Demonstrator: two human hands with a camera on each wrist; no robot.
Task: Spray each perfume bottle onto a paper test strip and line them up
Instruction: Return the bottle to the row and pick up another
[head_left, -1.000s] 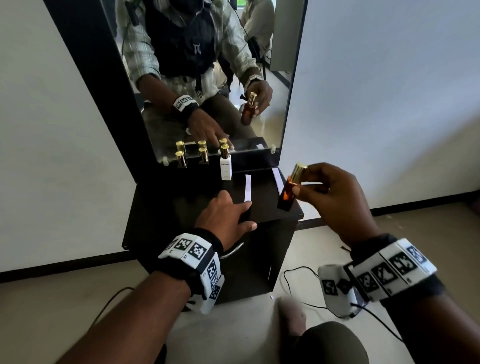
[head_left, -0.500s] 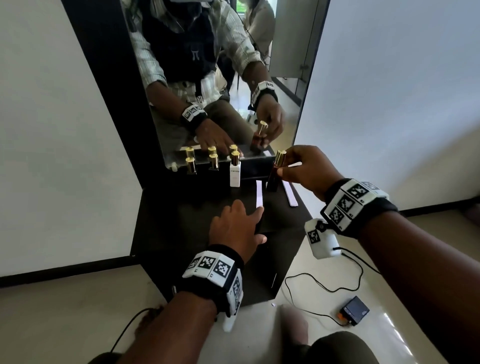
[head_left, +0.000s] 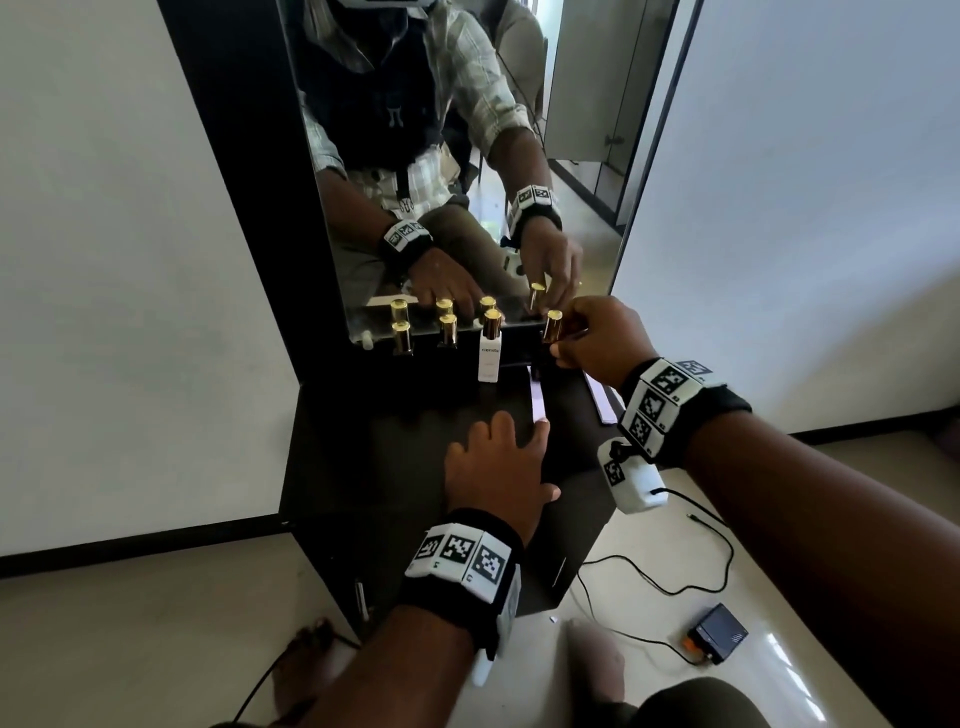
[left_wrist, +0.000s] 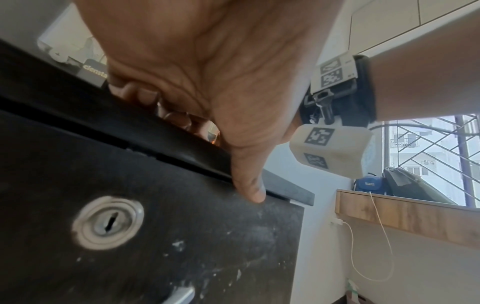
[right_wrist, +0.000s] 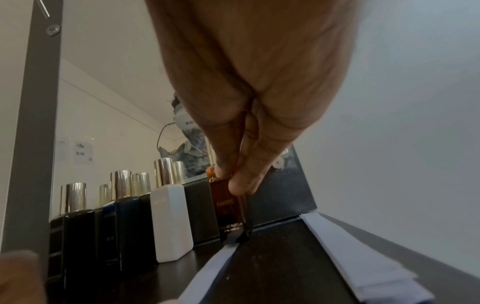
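Note:
My right hand (head_left: 582, 340) grips an amber perfume bottle (right_wrist: 228, 209) with a gold cap (head_left: 552, 325), upright at the back of the black cabinet top (head_left: 395, 447), its base at the far end of a white test strip (head_left: 537, 397). Left of it stand a white bottle (head_left: 490, 353) and two dark gold-capped bottles (head_left: 447, 329) against the mirror. My left hand (head_left: 501, 467) lies flat on the cabinet top, fingertips at the strip's near end. A stack of spare strips (right_wrist: 363, 259) lies along the right edge.
A mirror (head_left: 457, 156) rises behind the bottles and reflects them and the person. White walls flank the cabinet. On the floor to the right lie a black cable (head_left: 654, 571) and a small dark box (head_left: 717, 634). The cabinet front carries a keyhole (left_wrist: 107, 223).
My right hand has carried the amber bottle from the air off the cabinet's front right corner back to the mirror, turning it upright beside the white bottle. The left hand has stayed on the cabinet top.

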